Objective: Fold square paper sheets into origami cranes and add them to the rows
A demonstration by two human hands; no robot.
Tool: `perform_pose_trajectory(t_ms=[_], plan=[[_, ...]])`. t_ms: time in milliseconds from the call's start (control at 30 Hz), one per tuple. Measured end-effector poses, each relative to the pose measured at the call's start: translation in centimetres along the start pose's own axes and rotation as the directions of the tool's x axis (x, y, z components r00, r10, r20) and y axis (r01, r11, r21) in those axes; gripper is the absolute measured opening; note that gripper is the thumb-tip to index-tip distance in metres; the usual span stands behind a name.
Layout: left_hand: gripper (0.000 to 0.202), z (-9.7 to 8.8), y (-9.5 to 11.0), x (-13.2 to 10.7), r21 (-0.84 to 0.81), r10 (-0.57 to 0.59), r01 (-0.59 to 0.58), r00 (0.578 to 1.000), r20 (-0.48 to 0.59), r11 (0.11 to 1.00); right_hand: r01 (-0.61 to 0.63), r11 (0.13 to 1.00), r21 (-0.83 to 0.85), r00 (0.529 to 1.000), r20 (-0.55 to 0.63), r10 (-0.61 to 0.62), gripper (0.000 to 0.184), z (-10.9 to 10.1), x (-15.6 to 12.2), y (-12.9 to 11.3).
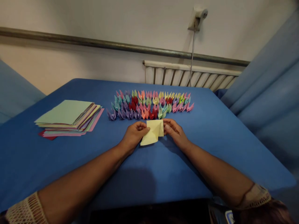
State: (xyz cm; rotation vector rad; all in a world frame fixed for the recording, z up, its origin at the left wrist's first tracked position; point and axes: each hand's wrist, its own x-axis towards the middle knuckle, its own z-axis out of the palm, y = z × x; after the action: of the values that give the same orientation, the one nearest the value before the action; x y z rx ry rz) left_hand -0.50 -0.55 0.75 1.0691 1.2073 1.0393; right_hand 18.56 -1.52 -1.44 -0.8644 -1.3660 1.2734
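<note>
A pale yellow sheet of folding paper (152,132), partly folded, is held up just above the blue tabletop. My left hand (134,135) pinches its left edge, thumb on the front face. At its right edge, where a folded flap stands out, the fingers of my right hand (175,132) are closed on the paper. Right behind the sheet stand rows of small folded paper cranes (149,105) in purple, red, pink, yellow, green and blue.
To the left lies a stack of coloured paper sheets (67,115), pale green on top. The blue-covered table (210,149) reaches back to a wall with a metal rail (112,44), a radiator (182,73) and a plugged socket (197,19). Blue curtains (268,77) hang on both sides.
</note>
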Motion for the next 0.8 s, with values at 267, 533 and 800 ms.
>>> perform_pose_trajectory(t_ms=[267, 533, 800], plan=[[0.033, 0.0, -0.1, -0.1, -0.046, -0.007, 0.011, 0.996, 0.084, 0.999, -0.099, 0.994, -0.043, 0.995, -0.007, 0.098, 0.031, 1.2, 0.0, 0.5], [0.032, 0.6, 0.0, -0.9, 0.137, 0.042, -0.060, 0.991, 0.129, 0.989, -0.149, 0.988, -0.035, 0.989, -0.026, 0.149, 0.044, 1.1, 0.1, 0.0], [0.039, 0.7, -0.5, -0.3, 0.112, 0.104, -0.109, 0.993, 0.047, 0.988, -0.296, 0.944, 0.143, 0.954, 0.000, 0.299, 0.047, 1.2, 0.3, 0.1]])
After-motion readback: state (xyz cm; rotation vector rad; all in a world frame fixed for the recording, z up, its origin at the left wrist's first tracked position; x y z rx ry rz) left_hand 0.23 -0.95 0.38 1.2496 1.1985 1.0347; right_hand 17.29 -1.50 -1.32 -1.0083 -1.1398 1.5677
